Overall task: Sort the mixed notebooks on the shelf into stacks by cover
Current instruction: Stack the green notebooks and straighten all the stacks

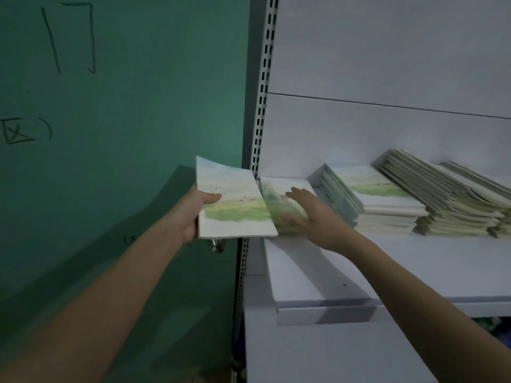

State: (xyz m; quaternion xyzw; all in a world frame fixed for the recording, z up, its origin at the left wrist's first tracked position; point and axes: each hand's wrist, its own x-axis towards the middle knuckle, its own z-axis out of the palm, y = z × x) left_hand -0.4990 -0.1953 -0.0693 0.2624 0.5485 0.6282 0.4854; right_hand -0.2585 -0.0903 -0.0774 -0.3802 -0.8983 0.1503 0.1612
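The left hand [193, 214] holds a notebook [232, 200] in a thumb-on-cover grip, left of the shelf [414, 269]. The right hand [312, 214], fingers straight, rests on a small stack [279, 194] (same meadow cover). Taller stacks [387, 200] sit farther right on the shelf.

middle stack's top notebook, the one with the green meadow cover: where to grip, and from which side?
Take the top notebook by its front short edge, coming from the aisle side. It lies flat on the stack, a leaning pile crowds its right, and the right hand works left of it.
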